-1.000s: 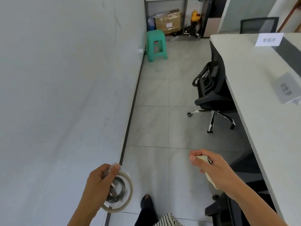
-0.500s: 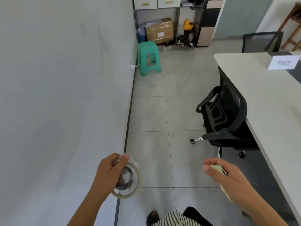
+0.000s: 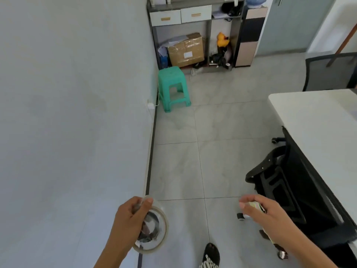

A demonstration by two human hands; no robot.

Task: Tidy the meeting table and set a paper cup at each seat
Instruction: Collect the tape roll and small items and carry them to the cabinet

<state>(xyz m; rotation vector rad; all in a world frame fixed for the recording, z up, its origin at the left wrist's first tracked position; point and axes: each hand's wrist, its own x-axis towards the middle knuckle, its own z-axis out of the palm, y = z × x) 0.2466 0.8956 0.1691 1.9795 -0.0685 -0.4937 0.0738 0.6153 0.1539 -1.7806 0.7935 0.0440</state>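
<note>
The left hand [image 3: 131,217] is gripping a clear round plastic cup [image 3: 154,232] by its rim, thumb curled over the edge, with dark crumpled scraps inside (what they are is unclear). The right hand [image 3: 268,215] is pinching a pale crumpled wrapper [image 3: 255,205]. The white meeting table [image 3: 318,120] is standing at the right, a black mesh office chair [image 3: 286,190] sitting against it.

Along the left, wall [image 3: 67,113]. Far ahead against it, stool [image 3: 172,88], shelf unit [image 3: 193,16] right behind, box [image 3: 186,50] in its lower bay. Over on the right, surface [image 3: 316,120], chair [image 3: 289,190] tucked against its near edge, second chair [image 3: 332,72] beyond its far end. Down front, left hand [image 3: 129,219] with tape roll [image 3: 165,227] by the wall, right hand [image 3: 270,215] with wrapper [image 3: 256,205] beside the tucked chair.
</note>
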